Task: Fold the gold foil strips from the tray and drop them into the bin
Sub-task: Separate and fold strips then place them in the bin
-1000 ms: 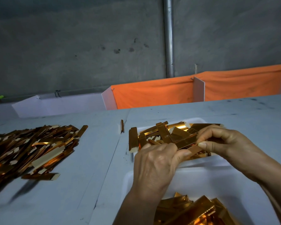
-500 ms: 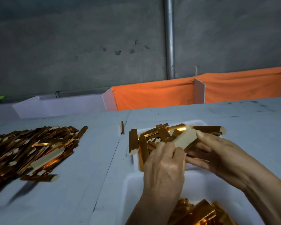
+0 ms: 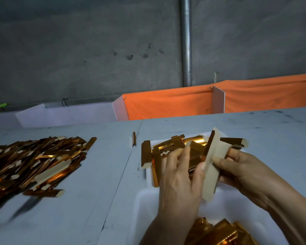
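Observation:
A gold foil strip with a pale cream back stands nearly upright between my hands, above the white tray. My left hand pinches its lower part with the thumb. My right hand pinches it from the right side, thumb on the cream face. Several more gold strips lie heaped in the tray behind my hands. A white bin sits nearest me, with folded gold pieces at its bottom edge.
A large pile of gold strips covers the table on the left, and one strip lies alone near the table seam. An orange cloth and white dividers run along the far edge, under a grey wall with a metal pipe.
The strip has been lifted from the tray heap and turned from lying flat to nearly upright, cream back toward me. Both hands shifted slightly toward me with it.

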Tool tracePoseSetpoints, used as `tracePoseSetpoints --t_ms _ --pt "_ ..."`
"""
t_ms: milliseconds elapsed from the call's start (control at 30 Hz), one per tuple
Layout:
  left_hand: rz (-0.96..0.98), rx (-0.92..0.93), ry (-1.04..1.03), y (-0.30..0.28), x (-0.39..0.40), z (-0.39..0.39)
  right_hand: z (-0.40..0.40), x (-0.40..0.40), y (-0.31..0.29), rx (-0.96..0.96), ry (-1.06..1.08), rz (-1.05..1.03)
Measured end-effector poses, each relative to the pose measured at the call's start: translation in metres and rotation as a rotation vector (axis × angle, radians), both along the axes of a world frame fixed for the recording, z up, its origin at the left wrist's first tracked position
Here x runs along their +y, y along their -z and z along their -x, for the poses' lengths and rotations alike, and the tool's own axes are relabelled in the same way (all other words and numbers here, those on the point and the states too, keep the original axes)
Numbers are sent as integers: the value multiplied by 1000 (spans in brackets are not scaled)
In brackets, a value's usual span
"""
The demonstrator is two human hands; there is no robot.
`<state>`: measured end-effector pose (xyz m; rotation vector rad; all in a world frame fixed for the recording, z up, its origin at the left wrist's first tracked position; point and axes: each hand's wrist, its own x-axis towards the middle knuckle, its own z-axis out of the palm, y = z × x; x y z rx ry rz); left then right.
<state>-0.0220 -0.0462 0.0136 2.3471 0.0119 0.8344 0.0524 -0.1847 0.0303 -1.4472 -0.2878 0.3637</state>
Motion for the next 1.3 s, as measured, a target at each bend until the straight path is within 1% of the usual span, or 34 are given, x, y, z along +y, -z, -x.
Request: tracePoseSetpoints --t_ms 67,100,167,233,267,333,400,467,633,733,867,1067,1200,1300 --pt "126 230 95 9 3 -3 2 4 2 -59 8 63" --pt "142 279 140 11 3 -5 3 7 4 -83 16 78" --pt "122 286 198 12 -1 -7 4 12 8 -128 30 105" --pt "94 290 183 12 -3 -7 3 14 10 -154 19 142" --pt "90 296 149 11 -2 -7 3 15 10 -141 -7 134" --pt "103 298 97 10 0 -8 1 12 7 -62 -90 54" --pt "131 302 98 8 1 -7 2 8 1 21 -191 -48" --pt "140 331 121 7 0 -5 1 5 -2 50 -251 -76" --pt "143 438 178 3 -6 -5 -1 2 3 41 -195 5" --pt "131 447 194 2 -6 -5 -2 3 6 23 -126 26" --pt "109 409 196 5 -4 -6 0 5 5 -10 -109 32" --pt "93 351 199 9 -2 -6 1 2 0 5 -115 17" --pt "60 320 208 11 -4 -6 3 5 2 -28 -64 47" --pt "73 336 189 12 -4 -8 4 6 1 -29 -34 39"
